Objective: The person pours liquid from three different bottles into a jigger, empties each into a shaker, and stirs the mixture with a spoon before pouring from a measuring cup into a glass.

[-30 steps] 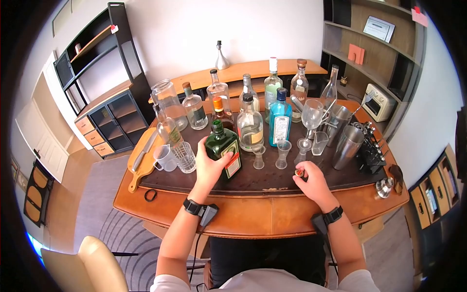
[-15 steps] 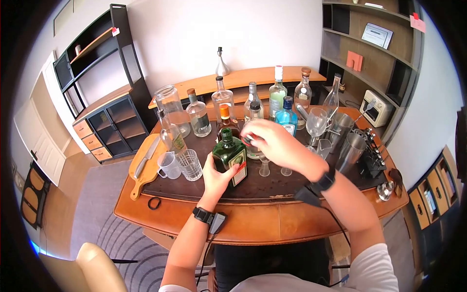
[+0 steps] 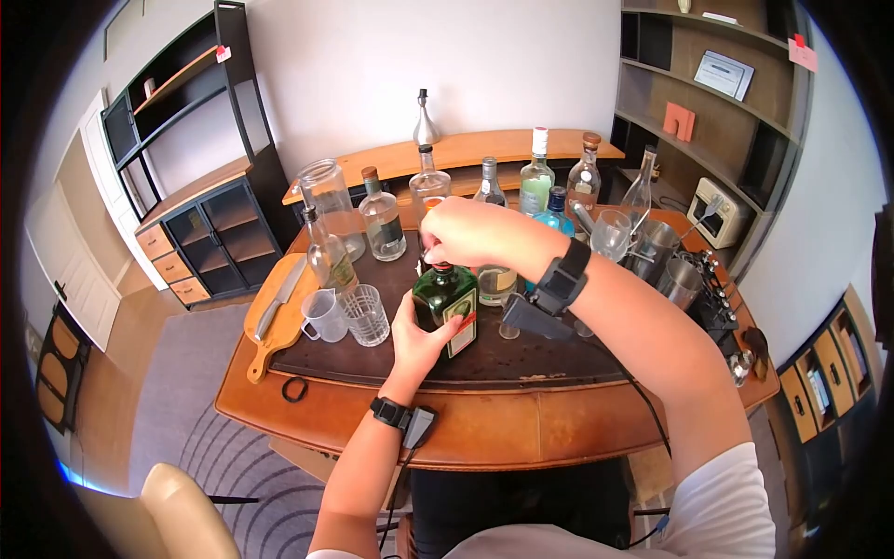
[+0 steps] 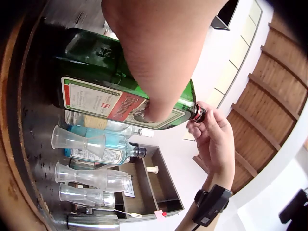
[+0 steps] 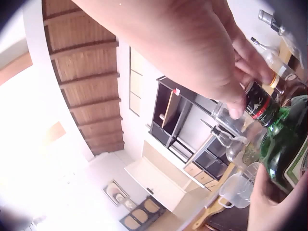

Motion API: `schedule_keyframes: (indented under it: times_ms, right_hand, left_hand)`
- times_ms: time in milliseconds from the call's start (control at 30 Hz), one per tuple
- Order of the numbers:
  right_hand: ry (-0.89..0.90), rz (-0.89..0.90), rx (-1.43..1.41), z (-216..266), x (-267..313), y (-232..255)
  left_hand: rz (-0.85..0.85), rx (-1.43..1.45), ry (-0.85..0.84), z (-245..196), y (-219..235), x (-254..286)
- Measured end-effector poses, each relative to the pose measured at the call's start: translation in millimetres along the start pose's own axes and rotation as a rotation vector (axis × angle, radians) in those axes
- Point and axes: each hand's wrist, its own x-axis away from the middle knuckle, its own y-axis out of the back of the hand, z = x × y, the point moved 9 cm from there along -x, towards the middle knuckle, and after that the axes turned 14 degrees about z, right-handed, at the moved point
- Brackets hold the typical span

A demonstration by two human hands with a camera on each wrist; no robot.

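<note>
A green square-shouldered liquor bottle point(image 3: 436, 300) with a paper label stands upright near the front middle of the table. My left hand point(image 3: 419, 339) grips its body from the left, thumb across the label. Over the bottle's top, my right hand point(image 3: 480, 233) pinches a black cap point(image 5: 258, 103) with a red band between thumb and fingers. In the right wrist view the cap sits on the neck. The left wrist view shows the same right hand point(image 4: 216, 137) at the mouth of the bottle. An orange-capped brown bottle point(image 5: 288, 89) stands just behind, mostly hidden in the head view.
Several glass bottles line the back of the table. Left of my hands stand a cut-glass tumbler point(image 3: 369, 319), a plastic measuring jug point(image 3: 324, 317) and a cutting board point(image 3: 270, 343) with a knife point(image 3: 279, 300). Jiggers point(image 4: 77, 139) and metal shakers point(image 3: 682, 282) are to the right.
My right hand has carried the cap left and up from the table's right front onto the bottle's neck. My left hand keeps its grip on the bottle.
</note>
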Motion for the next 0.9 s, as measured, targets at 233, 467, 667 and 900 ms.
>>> schedule_keyframes:
  times_ms: [233, 467, 667, 900]
  right_hand:
    - [-0.114, -0.033, 0.103, 6.8, 1.7, 4.8]
    - [0.152, -0.017, 0.013, 1.8, -11.2, -9.0]
    - [-0.222, 0.091, 0.020, 3.8, 5.4, 6.0]
    - [0.135, -0.081, 0.054, -4.0, -8.0, -10.5]
  left_hand:
    - [0.011, 0.006, -0.003, -1.7, -0.3, -0.1]
    - [0.017, 0.006, 0.012, 1.5, -0.5, 0.0]
    - [0.020, 0.035, 0.012, 2.4, -1.3, -0.1]
    - [0.015, 0.014, 0.032, 2.0, 0.0, 0.7]
